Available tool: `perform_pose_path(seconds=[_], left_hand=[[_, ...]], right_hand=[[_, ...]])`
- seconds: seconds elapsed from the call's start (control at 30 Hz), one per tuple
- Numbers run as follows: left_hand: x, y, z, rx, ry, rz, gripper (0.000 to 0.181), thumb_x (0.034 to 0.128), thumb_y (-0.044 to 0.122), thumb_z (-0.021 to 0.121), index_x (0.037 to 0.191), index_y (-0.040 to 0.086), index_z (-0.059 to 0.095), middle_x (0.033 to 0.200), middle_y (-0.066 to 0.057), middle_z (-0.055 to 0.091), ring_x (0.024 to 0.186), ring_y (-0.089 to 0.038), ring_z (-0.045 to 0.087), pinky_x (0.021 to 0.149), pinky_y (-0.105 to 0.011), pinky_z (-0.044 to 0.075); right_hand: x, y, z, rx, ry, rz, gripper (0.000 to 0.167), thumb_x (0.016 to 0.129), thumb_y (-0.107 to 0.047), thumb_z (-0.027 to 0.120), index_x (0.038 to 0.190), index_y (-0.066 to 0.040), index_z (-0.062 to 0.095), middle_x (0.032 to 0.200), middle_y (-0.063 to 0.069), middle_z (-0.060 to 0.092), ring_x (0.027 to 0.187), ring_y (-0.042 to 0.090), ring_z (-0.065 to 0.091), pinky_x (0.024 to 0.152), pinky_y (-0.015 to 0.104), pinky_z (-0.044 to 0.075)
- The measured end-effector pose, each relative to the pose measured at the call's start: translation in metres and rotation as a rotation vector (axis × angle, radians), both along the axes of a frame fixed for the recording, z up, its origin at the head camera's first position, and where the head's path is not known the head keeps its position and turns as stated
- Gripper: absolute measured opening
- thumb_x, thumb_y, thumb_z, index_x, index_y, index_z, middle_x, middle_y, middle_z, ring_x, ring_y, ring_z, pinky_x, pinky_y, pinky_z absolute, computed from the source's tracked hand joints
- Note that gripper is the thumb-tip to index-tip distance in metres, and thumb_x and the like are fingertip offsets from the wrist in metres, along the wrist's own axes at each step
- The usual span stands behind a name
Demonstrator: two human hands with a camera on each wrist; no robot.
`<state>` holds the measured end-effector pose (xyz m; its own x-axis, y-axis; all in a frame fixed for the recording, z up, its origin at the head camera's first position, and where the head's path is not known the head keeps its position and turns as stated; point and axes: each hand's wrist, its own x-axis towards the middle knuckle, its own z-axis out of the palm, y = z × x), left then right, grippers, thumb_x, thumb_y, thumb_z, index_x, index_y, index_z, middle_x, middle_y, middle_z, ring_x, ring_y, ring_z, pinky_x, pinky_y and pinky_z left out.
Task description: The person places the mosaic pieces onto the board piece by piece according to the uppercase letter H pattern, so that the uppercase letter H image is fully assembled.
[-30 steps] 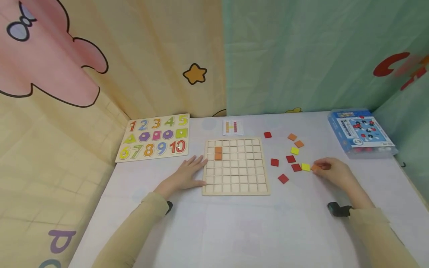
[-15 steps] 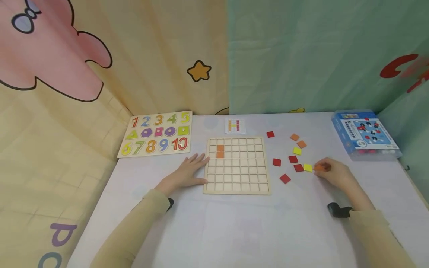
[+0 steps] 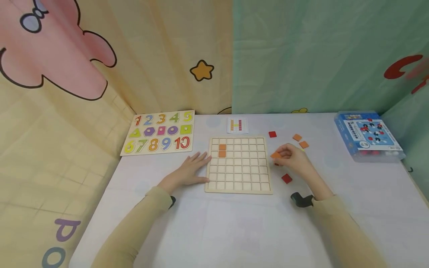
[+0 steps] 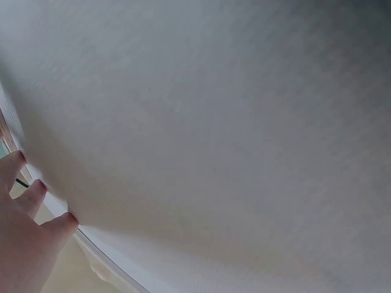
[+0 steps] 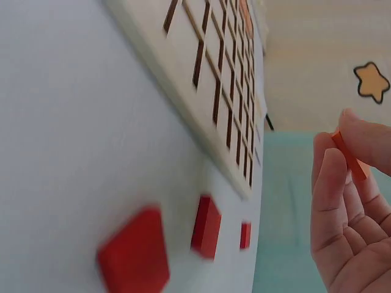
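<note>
In the head view my right hand [image 3: 295, 160] pinches an orange square tile [image 3: 276, 155] between thumb and fingertips, just off the right edge of a wooden grid board [image 3: 242, 176]. The right wrist view shows this tile [image 5: 351, 157] held edge-on, above the table. Two orange tiles [image 3: 222, 150] sit in the board's second column, one above the other. My left hand [image 3: 187, 174] lies spread at the board's left edge, its fingertips and thumb touching the frame. Red tiles [image 3: 286, 178] lie right of the board; my right hand covers some loose tiles.
Loose orange tiles [image 3: 297, 137], a partly hidden yellow tile [image 3: 302, 149] and another red tile [image 3: 272, 134] lie at the right. A printed pattern card [image 3: 237, 125] lies behind the board. A number puzzle [image 3: 159, 133] stands back left, a blue boxed set [image 3: 368, 136] back right.
My right hand has picked up the orange tile at the far right and carried it left, close to the board. My left hand stays at the board's edge. The head view has shifted slightly.
</note>
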<state>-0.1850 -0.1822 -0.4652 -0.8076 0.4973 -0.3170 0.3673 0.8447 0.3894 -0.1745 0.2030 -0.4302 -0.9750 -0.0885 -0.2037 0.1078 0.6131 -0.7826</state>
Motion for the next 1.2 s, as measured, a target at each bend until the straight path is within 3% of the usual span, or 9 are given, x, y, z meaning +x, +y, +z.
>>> perform_pose_path(seconds=[0.27,0.5,0.63,0.9,1.2], left_hand=[[0.0,-0.001,0.001,-0.001,-0.006,0.001,0.09,0.0874,0.05,0.069,0.158,0.022,0.021,0.167,-0.005,0.01,0.154,-0.033,0.001,0.124,-0.057,0.001],[0.001,-0.003,0.001,0.001,-0.017,0.006,0.089,0.0884,0.051,0.067,0.158,0.023,0.021,0.167,-0.003,0.009,0.154,-0.032,0.001,0.124,-0.056,0.001],[-0.001,-0.003,-0.001,0.009,-0.003,-0.01,0.089,0.0883,0.051,0.068,0.158,0.023,0.021,0.167,-0.004,0.009,0.154,-0.033,0.002,0.124,-0.057,0.002],[-0.003,0.0,-0.003,0.006,-0.002,-0.018,0.089,0.0882,0.052,0.067,0.158,0.023,0.021,0.167,-0.003,0.008,0.154,-0.032,0.002,0.124,-0.057,0.002],[-0.001,-0.002,0.001,0.002,-0.007,-0.012,0.089,0.0882,0.049,0.069,0.158,0.021,0.022,0.167,-0.005,0.01,0.154,-0.033,0.002,0.124,-0.057,0.001]], right_hand=[[-0.02,-0.084,-0.008,-0.125,0.016,0.065,0.03,0.088,-0.022,0.075,0.109,-0.005,0.063,0.104,0.012,0.067,0.091,0.022,0.063,0.074,0.023,0.055],[-0.032,-0.136,-0.021,-0.047,0.045,0.174,0.023,0.089,-0.025,0.074,0.105,-0.008,0.068,0.102,0.008,0.071,0.093,0.021,0.066,0.082,0.034,0.054],[-0.038,-0.149,-0.025,0.001,0.087,0.185,0.02,0.089,-0.023,0.074,0.103,-0.008,0.07,0.101,0.007,0.073,0.094,0.021,0.066,0.084,0.035,0.054],[-0.042,-0.157,-0.027,0.065,0.079,0.224,0.011,0.086,-0.018,0.076,0.088,-0.009,0.07,0.086,0.005,0.068,0.078,0.017,0.057,0.069,0.026,0.046],[-0.041,-0.165,-0.03,0.107,0.056,0.232,0.007,0.088,-0.013,0.073,0.087,-0.007,0.07,0.091,0.007,0.067,0.081,0.019,0.058,0.073,0.029,0.049]])
